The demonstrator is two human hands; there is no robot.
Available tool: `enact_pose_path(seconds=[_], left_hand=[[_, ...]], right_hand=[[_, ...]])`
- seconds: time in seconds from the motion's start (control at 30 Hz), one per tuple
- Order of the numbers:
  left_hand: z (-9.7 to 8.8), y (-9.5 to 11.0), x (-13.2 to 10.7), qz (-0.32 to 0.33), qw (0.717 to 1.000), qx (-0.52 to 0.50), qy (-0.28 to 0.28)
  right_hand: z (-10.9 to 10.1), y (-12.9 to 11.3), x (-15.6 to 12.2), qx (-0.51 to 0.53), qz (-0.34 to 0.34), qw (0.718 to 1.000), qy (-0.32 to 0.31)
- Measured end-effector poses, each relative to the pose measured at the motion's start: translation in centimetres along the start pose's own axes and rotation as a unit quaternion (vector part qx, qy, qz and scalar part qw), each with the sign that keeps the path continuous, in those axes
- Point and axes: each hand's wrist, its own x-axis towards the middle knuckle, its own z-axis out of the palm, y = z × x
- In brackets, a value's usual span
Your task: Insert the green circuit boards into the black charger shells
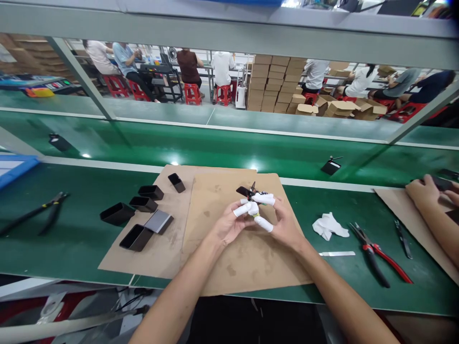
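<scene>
Both my hands, with white covers on several fingertips, meet over the brown cardboard sheet (244,267). Between them is a small electronic assembly (244,192) with a black plate on its left and small, partly hidden parts behind the fingers. My left hand (231,224) grips it from the left, fingers closed at its lower side. From the right, my right hand (287,227) pinches it with thumb and fingers. To the left lie several black rectangular housings (136,238), open at one end, and a grey-faced block (158,222) touching the nearest one.
Right of the cardboard are a crumpled white cloth (329,225), a white strip (337,253), red-and-black pliers (371,251) and a slim dark tool (403,240). Black-handled pliers (36,212) lie far left. A co-worker's hands (425,193) work at the right edge.
</scene>
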Motion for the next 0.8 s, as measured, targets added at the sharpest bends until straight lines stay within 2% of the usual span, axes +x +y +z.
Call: enact_pose_path(seconds=[0.23,0.37,0.57,0.8], left_hand=[[-0.3,0.0,-0.1,-0.01,1.0,-0.017,-0.008],[-0.8,-0.2,0.3,-0.027,0.999,-0.036,0.002],[-1.1,-0.5,0.7,0.013,0.997,-0.06,0.05],[-1.0,-0.5,0.5,0.034,0.994,-0.065,0.081]], right_hand=[[0.7,0.3,-0.2,-0.01,0.001,1.0,0.027],[1.2,0.6,-0.8,-0.04,-0.026,0.998,0.05],[2.3,0.3,-1.1,-0.052,-0.086,0.995,0.015],[3.3,0.4,-1.1,-0.049,-0.091,0.995,0.002]])
